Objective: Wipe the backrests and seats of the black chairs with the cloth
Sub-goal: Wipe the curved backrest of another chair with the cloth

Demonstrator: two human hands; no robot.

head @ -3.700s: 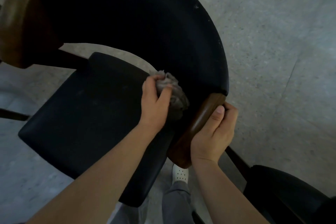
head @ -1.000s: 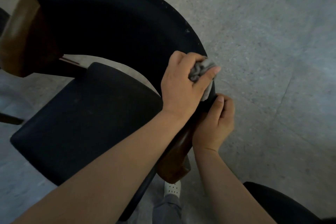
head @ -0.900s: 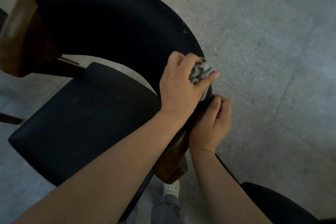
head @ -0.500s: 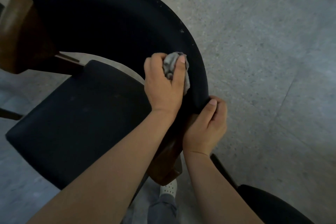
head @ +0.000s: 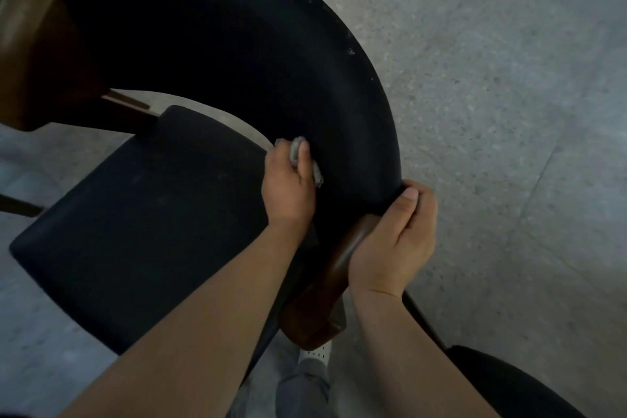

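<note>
Two hands are recorded on one black chair. The cloth, grey and bunched, is pinched between the thumb and curled fingers of the left hand and is pressed against the inner face of the backrest, near its lower edge and close to its right end. The right hand is clenched around the spot where the backrest meets the wooden armrest, thumb on top; the chair is judged to be steadied by it. Compared with half a second earlier, the cloth is found lower on the padding: then it was up by the top edge, and a second ago over the outer rim. The right hand's hold is unchanged. A downward stroke across this end of the backrest is therefore inferred. The seat is not touched by the cloth, and faint pale specks are noted on it. A second black chair is partly visible at lower right, so much of the task is judged outstanding.
</note>
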